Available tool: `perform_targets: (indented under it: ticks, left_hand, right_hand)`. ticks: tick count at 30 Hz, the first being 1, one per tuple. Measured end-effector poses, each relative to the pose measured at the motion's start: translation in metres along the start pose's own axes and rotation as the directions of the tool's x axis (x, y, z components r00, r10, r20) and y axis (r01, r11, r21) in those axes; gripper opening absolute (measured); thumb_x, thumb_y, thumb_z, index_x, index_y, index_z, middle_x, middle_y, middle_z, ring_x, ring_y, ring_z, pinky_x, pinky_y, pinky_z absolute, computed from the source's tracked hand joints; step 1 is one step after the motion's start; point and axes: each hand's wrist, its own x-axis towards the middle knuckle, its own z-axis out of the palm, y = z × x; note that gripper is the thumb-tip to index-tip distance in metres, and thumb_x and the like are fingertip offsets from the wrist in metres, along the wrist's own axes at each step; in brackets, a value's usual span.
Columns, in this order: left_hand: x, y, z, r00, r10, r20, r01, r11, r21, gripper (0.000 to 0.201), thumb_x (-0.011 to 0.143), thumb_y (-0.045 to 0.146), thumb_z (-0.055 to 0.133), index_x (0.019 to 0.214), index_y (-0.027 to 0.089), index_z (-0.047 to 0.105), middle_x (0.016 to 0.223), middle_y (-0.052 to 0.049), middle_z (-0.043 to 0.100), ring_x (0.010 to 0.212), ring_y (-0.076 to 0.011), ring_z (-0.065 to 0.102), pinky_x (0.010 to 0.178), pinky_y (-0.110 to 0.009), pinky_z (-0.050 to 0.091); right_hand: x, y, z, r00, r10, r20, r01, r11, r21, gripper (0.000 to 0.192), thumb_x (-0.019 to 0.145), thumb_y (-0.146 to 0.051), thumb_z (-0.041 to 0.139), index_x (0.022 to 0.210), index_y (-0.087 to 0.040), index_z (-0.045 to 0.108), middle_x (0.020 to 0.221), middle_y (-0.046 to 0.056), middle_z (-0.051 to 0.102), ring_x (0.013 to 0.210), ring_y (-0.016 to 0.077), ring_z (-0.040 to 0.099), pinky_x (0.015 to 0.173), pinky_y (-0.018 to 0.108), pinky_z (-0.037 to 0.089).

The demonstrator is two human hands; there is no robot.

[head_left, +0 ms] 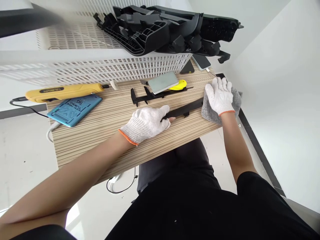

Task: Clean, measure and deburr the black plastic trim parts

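Note:
My left hand, in a white knit glove with an orange cuff, is closed around the near end of a long black plastic strip. A bare fingertip shows at the glove's edge. The strip runs right across the table, and its far end disappears at a grey cloth. Flat on that cloth lies my right hand, also gloved, with its fingers stretched out. Whether the strip passes over or under the cloth cannot be made out. Behind the strip lie a black caliper, a grey-green block and a yellow-handled tool.
A white perforated basket stands at the back, with black plastic parts piled on it. On the left lie a corded yellow power tool and a blue box. Two phones, one a cabled phone, lie near the back right table edge.

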Motion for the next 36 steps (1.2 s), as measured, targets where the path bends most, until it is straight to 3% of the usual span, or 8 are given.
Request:
perform_targets:
  ticks: [3,8,16,21,23,27,31,36]
  left_hand:
    - [0.000,0.000,-0.001,1.000,-0.005,0.013,0.005,1.000,0.010,0.051,0.100,0.062,0.036,0.114,0.024,0.065,0.071,-0.007,0.069,0.073,-0.0306,0.071,0.056,-0.031,0.036]
    - [0.000,0.000,-0.002,1.000,-0.006,0.006,0.006,1.000,0.002,0.052,0.100,0.063,0.036,0.115,0.024,0.066,0.073,-0.008,0.071,0.075,-0.0304,0.072,0.057,-0.031,0.039]
    - [0.000,0.000,-0.001,1.000,-0.019,0.004,0.019,1.000,-0.019,0.054,0.098,0.064,0.037,0.115,0.024,0.069,0.078,-0.010,0.073,0.078,-0.0334,0.073,0.064,-0.036,0.048]
    - [-0.001,0.000,0.000,1.000,0.011,0.016,-0.011,1.000,-0.008,0.052,0.095,0.052,0.043,0.133,0.023,0.064,0.084,-0.011,0.075,0.077,-0.0341,0.073,0.065,-0.039,0.051]
    - [0.000,-0.001,0.000,1.000,0.015,0.019,-0.015,1.000,-0.002,0.054,0.096,0.051,0.042,0.138,0.023,0.061,0.085,-0.011,0.075,0.077,-0.0333,0.073,0.065,-0.038,0.051]
    - [0.000,0.000,-0.001,1.000,-0.014,0.009,0.014,1.000,0.013,0.052,0.098,0.061,0.039,0.122,0.024,0.067,0.083,-0.010,0.075,0.080,-0.0324,0.074,0.066,-0.036,0.051]
    - [0.001,0.000,-0.002,1.000,-0.017,0.018,0.017,1.000,-0.003,0.055,0.099,0.066,0.036,0.116,0.025,0.067,0.078,-0.009,0.073,0.079,-0.0312,0.073,0.064,-0.033,0.047]
    - [-0.001,0.000,-0.001,1.000,-0.006,0.012,0.006,1.000,-0.023,0.052,0.099,0.063,0.037,0.114,0.024,0.067,0.074,-0.009,0.072,0.073,-0.0307,0.071,0.060,-0.033,0.043]
  right_hand:
    - [0.009,0.008,0.007,0.998,0.006,-0.060,-0.004,0.999,0.036,0.086,0.109,-0.066,0.016,0.164,-0.003,0.039,0.172,0.024,0.035,0.165,0.0400,0.022,0.133,0.064,0.011]
    - [-0.003,0.003,0.021,0.957,-0.205,-0.207,0.229,0.969,0.095,0.081,0.106,-0.071,0.020,0.162,-0.018,0.045,0.170,0.017,0.043,0.163,0.0408,0.027,0.129,0.073,0.014]
    - [-0.057,-0.069,0.009,0.893,-0.409,-0.188,0.431,0.897,0.096,0.081,0.105,-0.073,0.022,0.162,-0.021,0.048,0.166,0.012,0.050,0.161,0.0349,0.035,0.134,0.062,0.017]
    - [-0.075,-0.115,0.005,0.787,-0.588,-0.187,0.613,0.781,0.121,0.088,0.102,-0.079,0.028,0.160,-0.017,0.049,0.166,0.013,0.050,0.160,0.0323,0.037,0.136,0.056,0.018]
    - [-0.076,-0.120,0.005,0.775,-0.604,-0.186,0.629,0.764,0.140,0.087,0.101,-0.079,0.029,0.159,-0.018,0.051,0.166,0.012,0.050,0.160,0.0324,0.038,0.136,0.056,0.020]
    - [-0.066,-0.101,0.010,0.819,-0.530,-0.220,0.561,0.819,0.116,0.083,0.103,-0.077,0.024,0.157,-0.021,0.055,0.162,0.010,0.056,0.157,0.0329,0.043,0.135,0.057,0.023]
    - [-0.046,-0.057,0.013,0.882,-0.398,-0.251,0.422,0.906,0.046,0.088,0.106,-0.071,0.008,0.151,-0.016,0.061,0.155,0.014,0.062,0.152,0.0336,0.049,0.131,0.056,0.028]
    - [-0.013,-0.001,0.017,0.916,-0.285,-0.283,0.292,0.956,-0.016,0.084,0.107,-0.066,0.006,0.147,-0.018,0.063,0.148,0.012,0.066,0.147,0.0370,0.053,0.127,0.062,0.032]
